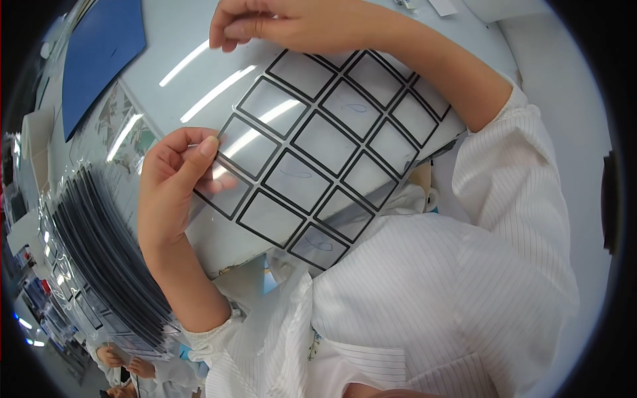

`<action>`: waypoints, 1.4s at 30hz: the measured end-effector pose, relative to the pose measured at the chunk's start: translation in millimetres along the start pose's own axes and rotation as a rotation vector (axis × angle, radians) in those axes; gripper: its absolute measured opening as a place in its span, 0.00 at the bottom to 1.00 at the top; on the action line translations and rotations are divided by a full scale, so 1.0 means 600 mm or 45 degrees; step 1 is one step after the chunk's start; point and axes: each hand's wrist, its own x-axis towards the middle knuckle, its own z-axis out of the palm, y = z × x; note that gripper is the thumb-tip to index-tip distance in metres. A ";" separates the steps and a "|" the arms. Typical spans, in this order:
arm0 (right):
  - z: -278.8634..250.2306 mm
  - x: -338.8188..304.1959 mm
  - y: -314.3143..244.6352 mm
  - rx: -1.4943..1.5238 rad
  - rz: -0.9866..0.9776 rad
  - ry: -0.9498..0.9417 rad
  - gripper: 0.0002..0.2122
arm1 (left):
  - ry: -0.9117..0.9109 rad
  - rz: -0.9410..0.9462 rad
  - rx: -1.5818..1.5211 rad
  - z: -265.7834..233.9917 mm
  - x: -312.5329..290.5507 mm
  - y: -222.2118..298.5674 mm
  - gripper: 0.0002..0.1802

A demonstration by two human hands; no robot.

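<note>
A clear plastic sheet with a grid of black-outlined rectangles (326,142) slants across the front of the table and over my lap. Several of its panes carry thin blue pen marks. My left hand (179,162) pinches the sheet's left edge, thumb on top, with fingers showing through the plastic beneath. Above the sheet's far edge is my right hand (265,26), its fingers loosely bent and apart. Nothing shows between them. The right forearm passes over the sheet's far right part and hides some panes.
A tall stack of similar black-lined sheets (109,255) stands at the left. Behind it, clear plastic (126,123) lies on the glossy white table (179,40). A blue board (103,60) is at the far left. Another person's hands (123,358) show at the lower left.
</note>
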 end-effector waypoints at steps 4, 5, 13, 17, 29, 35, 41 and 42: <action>-0.032 -0.013 -0.012 0.042 0.078 0.053 0.09 | 0.019 -0.011 0.034 0.004 0.003 -0.001 0.13; -0.036 -0.014 -0.017 0.030 0.094 0.046 0.09 | 0.029 -0.011 0.039 0.009 0.002 0.001 0.13; -0.036 -0.019 -0.010 0.086 0.147 -0.005 0.09 | 0.010 -0.042 0.093 0.009 0.001 0.011 0.14; -0.033 -0.016 -0.007 0.070 0.147 -0.028 0.09 | 0.020 -0.042 0.108 0.008 0.003 0.009 0.13; -0.008 -0.029 0.005 -0.136 -0.067 -0.161 0.10 | -0.068 -0.012 0.006 -0.005 0.005 0.008 0.17; -0.001 -0.031 -0.021 -0.084 0.025 -0.267 0.10 | -0.138 -0.023 -0.067 -0.003 -0.002 0.009 0.22; 0.003 -0.030 -0.022 -0.037 0.019 -0.307 0.09 | -0.212 -0.041 -0.122 -0.004 -0.002 0.010 0.23; 0.004 -0.030 -0.021 -0.037 0.019 -0.310 0.09 | -0.212 -0.047 -0.134 -0.004 -0.001 0.011 0.23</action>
